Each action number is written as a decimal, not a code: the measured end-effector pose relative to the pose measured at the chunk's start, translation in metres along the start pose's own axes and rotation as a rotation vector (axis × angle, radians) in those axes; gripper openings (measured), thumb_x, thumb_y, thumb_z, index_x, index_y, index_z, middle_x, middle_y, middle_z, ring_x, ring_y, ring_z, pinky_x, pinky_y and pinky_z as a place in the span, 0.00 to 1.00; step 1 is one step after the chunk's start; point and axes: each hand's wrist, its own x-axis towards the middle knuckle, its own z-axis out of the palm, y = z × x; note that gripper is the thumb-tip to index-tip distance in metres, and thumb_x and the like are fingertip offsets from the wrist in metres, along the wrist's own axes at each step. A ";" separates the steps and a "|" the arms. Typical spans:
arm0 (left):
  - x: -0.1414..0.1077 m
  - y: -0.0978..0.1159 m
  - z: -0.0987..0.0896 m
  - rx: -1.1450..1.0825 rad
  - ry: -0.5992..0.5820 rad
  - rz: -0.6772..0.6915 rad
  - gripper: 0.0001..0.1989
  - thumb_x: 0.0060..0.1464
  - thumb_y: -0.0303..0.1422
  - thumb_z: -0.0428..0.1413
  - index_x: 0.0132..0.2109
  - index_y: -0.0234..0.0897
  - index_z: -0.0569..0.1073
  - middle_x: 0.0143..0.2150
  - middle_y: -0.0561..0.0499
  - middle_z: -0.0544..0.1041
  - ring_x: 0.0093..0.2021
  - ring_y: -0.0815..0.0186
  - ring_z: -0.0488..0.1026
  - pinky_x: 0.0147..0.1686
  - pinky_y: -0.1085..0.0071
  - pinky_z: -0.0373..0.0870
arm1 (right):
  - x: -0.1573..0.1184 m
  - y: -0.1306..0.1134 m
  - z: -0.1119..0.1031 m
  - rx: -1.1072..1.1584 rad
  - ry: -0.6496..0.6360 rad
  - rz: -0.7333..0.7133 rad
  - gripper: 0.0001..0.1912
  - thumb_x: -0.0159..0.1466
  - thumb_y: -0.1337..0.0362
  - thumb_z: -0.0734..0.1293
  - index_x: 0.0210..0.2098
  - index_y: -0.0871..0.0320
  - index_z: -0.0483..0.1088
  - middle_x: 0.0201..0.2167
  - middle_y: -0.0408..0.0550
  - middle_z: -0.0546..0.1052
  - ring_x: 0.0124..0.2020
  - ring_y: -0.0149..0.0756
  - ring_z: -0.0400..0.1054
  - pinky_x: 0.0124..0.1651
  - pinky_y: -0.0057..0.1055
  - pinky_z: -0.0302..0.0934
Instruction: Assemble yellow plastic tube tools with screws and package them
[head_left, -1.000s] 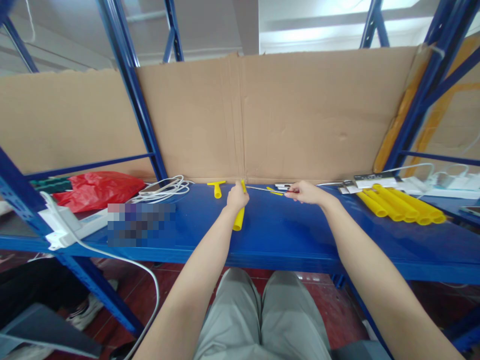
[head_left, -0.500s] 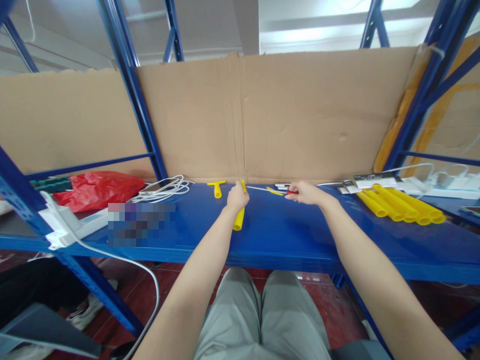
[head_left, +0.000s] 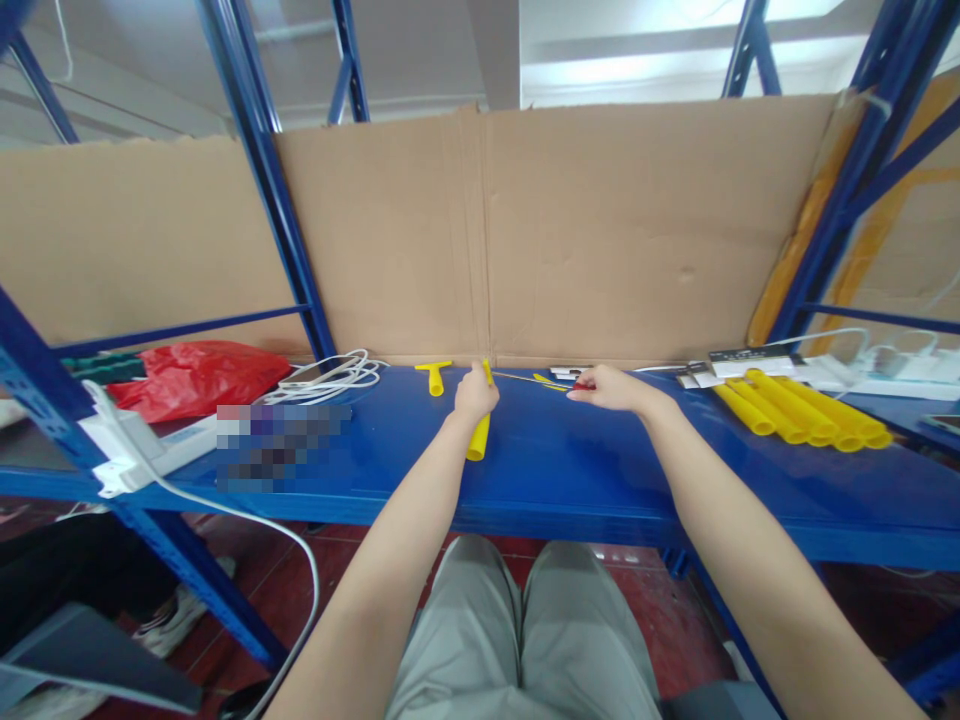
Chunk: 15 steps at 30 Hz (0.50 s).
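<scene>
My left hand (head_left: 474, 394) is wrapped round a yellow tube-shaped piece (head_left: 478, 443), whose lower end sticks out below the fist. In my right hand (head_left: 604, 387) is a screwdriver (head_left: 534, 380) with a red handle, mostly covered by the fingers. Its long thin shaft points left, and the tip reaches the top of the yellow piece. Whether the tip touches a screw is too small to tell. Beneath the shaft lie small yellow strips (head_left: 550, 382). Left of my left hand, a yellow T-shaped piece (head_left: 434, 377) rests on the blue shelf (head_left: 570, 460).
Several yellow tubes (head_left: 802, 410) lie side by side at the right, against white boxes (head_left: 694, 378). On the left are a coiled white cable (head_left: 360, 372), a red plastic bag (head_left: 210, 378) and a power strip (head_left: 187, 445). Cardboard (head_left: 600, 230) walls the back.
Both hands stay nearly in place. The right fingers have shifted slightly on the screwdriver's handle, and the shaft catches the light differently.
</scene>
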 end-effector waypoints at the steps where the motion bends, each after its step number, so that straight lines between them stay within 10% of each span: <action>1: 0.000 0.000 0.000 0.002 -0.001 0.002 0.16 0.57 0.27 0.51 0.53 0.33 0.63 0.50 0.36 0.75 0.52 0.53 0.73 0.47 0.63 0.69 | 0.000 0.000 0.001 -0.005 0.035 0.009 0.10 0.56 0.58 0.65 0.25 0.58 0.65 0.22 0.44 0.71 0.24 0.31 0.61 0.28 0.27 0.52; 15: -0.005 0.002 -0.004 0.025 -0.009 0.023 0.17 0.57 0.27 0.52 0.53 0.34 0.63 0.49 0.36 0.75 0.51 0.52 0.73 0.47 0.63 0.68 | -0.001 -0.002 -0.003 -0.183 0.106 0.028 0.06 0.59 0.62 0.66 0.31 0.58 0.71 0.31 0.50 0.77 0.32 0.37 0.68 0.33 0.28 0.54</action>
